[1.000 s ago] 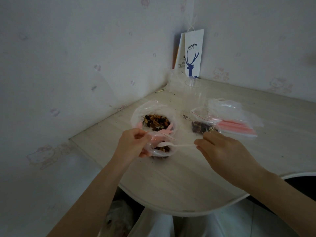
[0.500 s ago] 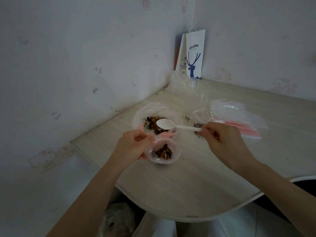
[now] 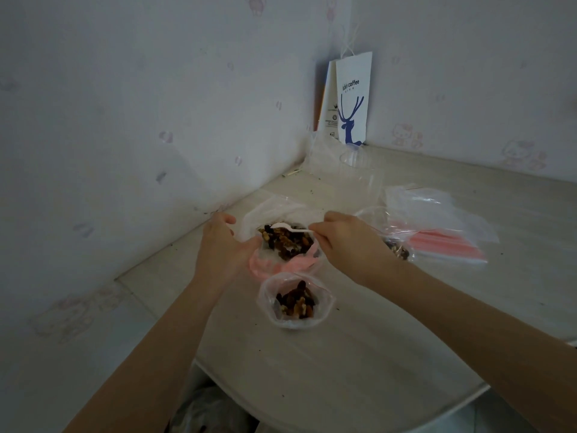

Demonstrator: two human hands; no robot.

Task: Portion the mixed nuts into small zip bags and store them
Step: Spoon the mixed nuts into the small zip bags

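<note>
Head camera looks down on a pale wood-grain table (image 3: 343, 364); the left hand (image 3: 223, 248) curls round the crinkled side of a large clear bag (image 3: 271, 210) with a soft pink lip; the right hand (image 3: 349, 242) pinches the thin handle of a white plastic spoon (image 3: 287, 227), its oval bowl lying on the lumpy brown mixed nuts (image 3: 285, 242) inside; just in front stands a small zip bag (image 3: 295, 320), mouth rounded open, partly filled with nuts; to the right lies a glossy stack of empty zip bags (image 3: 437, 220) with pink strips; a white paper bag (image 3: 354, 98) leans in the corner.
</note>
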